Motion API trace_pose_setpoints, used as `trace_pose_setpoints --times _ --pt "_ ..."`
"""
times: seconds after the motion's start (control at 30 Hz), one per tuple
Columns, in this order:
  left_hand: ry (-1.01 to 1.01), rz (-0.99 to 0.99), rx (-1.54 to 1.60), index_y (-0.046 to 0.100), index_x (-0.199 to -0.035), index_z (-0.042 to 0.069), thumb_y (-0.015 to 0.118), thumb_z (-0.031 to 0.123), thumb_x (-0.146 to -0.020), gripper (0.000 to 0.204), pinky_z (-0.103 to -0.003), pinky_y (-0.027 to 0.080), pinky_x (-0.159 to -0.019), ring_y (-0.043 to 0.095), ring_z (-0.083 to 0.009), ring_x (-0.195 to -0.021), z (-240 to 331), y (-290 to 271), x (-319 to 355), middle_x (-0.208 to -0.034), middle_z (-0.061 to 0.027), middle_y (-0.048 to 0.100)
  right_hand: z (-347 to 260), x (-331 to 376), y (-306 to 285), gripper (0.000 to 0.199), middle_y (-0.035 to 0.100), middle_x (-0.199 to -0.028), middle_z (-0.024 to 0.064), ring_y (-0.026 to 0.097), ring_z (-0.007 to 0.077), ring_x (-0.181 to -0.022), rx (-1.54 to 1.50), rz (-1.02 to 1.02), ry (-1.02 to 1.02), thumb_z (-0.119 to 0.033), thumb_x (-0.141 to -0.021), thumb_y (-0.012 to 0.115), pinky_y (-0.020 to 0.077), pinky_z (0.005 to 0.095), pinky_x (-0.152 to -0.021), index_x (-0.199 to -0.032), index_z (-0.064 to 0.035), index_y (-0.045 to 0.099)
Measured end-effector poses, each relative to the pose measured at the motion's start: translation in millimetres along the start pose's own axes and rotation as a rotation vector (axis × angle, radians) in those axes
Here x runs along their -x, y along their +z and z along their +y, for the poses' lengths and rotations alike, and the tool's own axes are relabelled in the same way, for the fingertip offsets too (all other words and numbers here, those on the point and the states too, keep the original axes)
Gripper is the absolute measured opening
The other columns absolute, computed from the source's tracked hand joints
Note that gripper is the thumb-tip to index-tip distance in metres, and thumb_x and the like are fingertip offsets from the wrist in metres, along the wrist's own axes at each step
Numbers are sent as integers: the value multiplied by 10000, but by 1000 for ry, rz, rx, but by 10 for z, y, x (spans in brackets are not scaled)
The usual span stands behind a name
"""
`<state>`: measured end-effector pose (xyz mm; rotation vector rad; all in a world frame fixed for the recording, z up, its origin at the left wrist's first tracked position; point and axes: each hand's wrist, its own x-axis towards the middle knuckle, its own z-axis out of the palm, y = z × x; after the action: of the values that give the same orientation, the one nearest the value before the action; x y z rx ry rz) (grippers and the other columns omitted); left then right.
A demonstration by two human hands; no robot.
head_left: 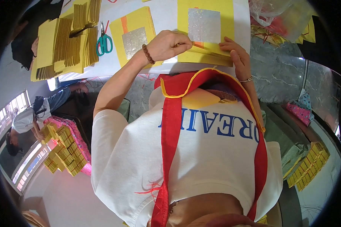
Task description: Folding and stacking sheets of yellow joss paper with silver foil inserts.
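A stack of yellow paper sheets (183, 22) lies on the white table before me, a silvery square (204, 25) on its upper face. My left hand (172, 44), wearing a beaded bracelet, is closed at the near left part of this stack and seems to pinch a sheet's edge; its fingertips are partly hidden. My right hand (238, 56) rests at the stack's right edge, thumb and fingers apart. Between them the near edges of the sheets look lifted and layered. Beside my left wrist lies a second yellow stack (117, 32) with a silvery square and an orange strip.
Scissors with teal handles (104, 45) lie left, near tall piles of folded yellow paper (49, 41). A clear plastic bag (272, 15) sits over yellow paper at the far right. Another person (34, 113) works at left beside yellow bundles (68, 151). More bundles (308, 166) stand at lower right.
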<state>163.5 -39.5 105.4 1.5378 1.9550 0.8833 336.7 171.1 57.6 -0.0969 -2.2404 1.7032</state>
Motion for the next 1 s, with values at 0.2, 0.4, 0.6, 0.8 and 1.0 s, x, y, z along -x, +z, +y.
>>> trace_pose_setpoints --times 0.2,0.4,0.6,0.8,1.0 --pt "-177 -50 174 629 -856 -16 574 144 -815 174 -245 425 -550 513 -74 -598 -5 1 -12 -661 -36 592 46 20 6 269 641 -993 124 511 316 -1123 -28 -2 -3 -242 -883 485 376 376 -947 -951 -27 633" --pt "-189 -85 266 629 -846 -16 557 128 -813 164 -227 434 -585 520 -60 -638 -122 15 -32 -679 -14 595 1 30 6 374 609 -1098 110 496 256 -1144 -122 28 116 -333 -868 496 353 353 -968 -1044 -25 614" --pt "-230 -76 354 629 -859 -10 556 131 -820 164 -216 415 -575 492 -55 -625 -179 37 -22 -678 5 588 -50 14 -3 316 601 -1110 117 519 214 -1094 -97 -15 158 -194 -796 631 363 324 -957 -1059 -21 605" --pt "-310 -79 406 627 -968 24 653 210 -791 259 -234 417 -671 512 -90 -755 -106 -36 22 -834 -18 607 111 23 47 252 641 -981 92 570 146 -967 -17 84 215 -71 -806 627 446 269 -842 -1051 -17 605" --pt "130 188 -545 525 -1223 157 689 163 -696 552 -367 390 -899 441 -276 -1064 -292 140 58 -1242 -87 472 54 -35 -1 274 624 -1014 84 560 142 -992 -138 57 373 -82 -785 650 449 264 -830 -1053 -49 606"
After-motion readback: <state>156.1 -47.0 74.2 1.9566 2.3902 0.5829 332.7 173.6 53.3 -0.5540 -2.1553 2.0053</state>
